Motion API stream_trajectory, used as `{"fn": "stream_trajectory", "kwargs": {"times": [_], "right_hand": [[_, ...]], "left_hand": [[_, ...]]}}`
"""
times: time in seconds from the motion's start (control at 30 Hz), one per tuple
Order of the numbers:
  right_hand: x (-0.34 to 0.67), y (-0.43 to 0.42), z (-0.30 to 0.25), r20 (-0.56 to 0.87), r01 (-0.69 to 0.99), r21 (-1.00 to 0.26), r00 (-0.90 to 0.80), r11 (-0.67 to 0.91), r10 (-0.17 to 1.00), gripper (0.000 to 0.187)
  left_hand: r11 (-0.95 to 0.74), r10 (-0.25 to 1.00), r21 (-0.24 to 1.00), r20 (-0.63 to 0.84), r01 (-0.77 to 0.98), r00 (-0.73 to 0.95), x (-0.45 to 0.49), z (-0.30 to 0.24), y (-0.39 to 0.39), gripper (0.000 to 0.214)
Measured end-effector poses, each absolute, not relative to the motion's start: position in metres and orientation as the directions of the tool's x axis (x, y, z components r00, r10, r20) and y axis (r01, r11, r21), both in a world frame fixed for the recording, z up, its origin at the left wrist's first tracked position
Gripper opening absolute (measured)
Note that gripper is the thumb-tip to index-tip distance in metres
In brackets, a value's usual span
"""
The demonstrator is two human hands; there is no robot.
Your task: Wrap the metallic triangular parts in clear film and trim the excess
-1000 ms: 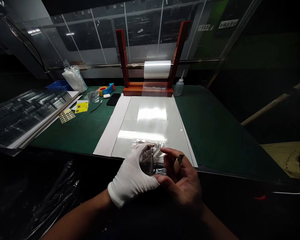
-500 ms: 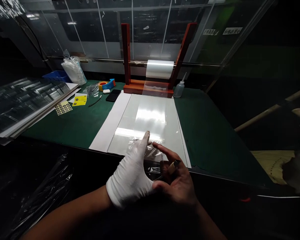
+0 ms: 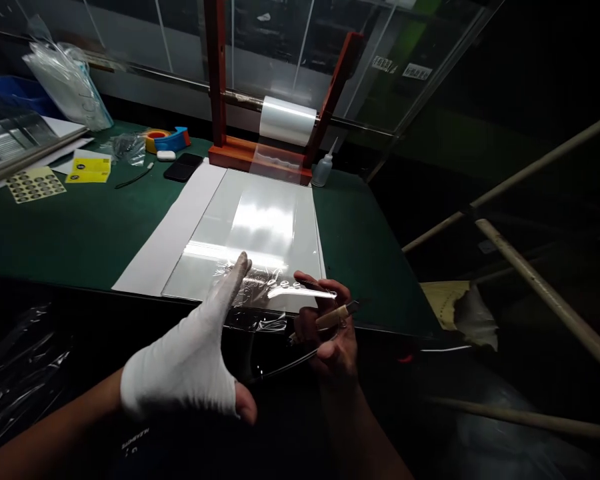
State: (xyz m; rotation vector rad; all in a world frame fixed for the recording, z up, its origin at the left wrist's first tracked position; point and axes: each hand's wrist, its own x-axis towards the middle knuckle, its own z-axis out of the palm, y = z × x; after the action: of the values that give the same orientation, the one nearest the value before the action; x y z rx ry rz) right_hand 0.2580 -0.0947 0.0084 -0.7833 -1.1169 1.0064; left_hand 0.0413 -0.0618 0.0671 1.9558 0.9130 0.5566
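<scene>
My left hand [image 3: 195, 357] wears a white glove that leaves the thumb bare. Its fingers stretch forward and the thumb stands well apart, beside crinkled clear film [image 3: 250, 283]. My bare right hand [image 3: 343, 347] has fingers and thumb around the edge of a clear panel [image 3: 285, 357], which is held tilted in front of the table edge. A small blade with a tan handle [image 3: 333, 317] is tucked among the right fingers. Beyond both hands, a large clear sheet [image 3: 205, 227] lies on white paper [image 3: 150, 250]; reflections hide parts of the panel's outline.
A red wooden stand [image 3: 260, 162] holds a film roll [image 3: 287, 122]. Right of it is a squeeze bottle [image 3: 323, 171]. On the green table [image 3: 80, 233] are a phone [image 3: 183, 167], a tape dispenser [image 3: 173, 140] and a sticker sheet [image 3: 35, 185]. Wooden poles [image 3: 540, 287] stand at right.
My hands have moved apart, and the left thumb has come away from the right hand. The clear panel now shows more fully in my right hand. The view has turned right.
</scene>
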Motion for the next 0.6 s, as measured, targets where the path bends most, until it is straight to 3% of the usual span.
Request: {"fn": "stream_trajectory", "kwargs": {"times": [0.27,0.43,0.6], "right_hand": [[0.255,-0.099,0.007,0.295,-0.183,-0.933,0.111,0.311,0.949,0.078],[0.253,-0.102,0.011,0.283,-0.162,-0.943,0.075,0.292,0.956,0.069],[0.242,-0.107,0.022,0.239,-0.096,-0.965,0.074,0.245,0.968,0.079]], "left_hand": [[-0.276,0.733,0.903,-0.024,0.329,0.68,0.041,0.061,-0.061,0.16],[-0.256,0.73,0.914,-0.031,0.314,0.683,0.049,0.068,-0.058,0.156],[-0.227,0.756,0.893,-0.091,0.389,0.648,0.064,0.073,-0.06,0.147]]}}
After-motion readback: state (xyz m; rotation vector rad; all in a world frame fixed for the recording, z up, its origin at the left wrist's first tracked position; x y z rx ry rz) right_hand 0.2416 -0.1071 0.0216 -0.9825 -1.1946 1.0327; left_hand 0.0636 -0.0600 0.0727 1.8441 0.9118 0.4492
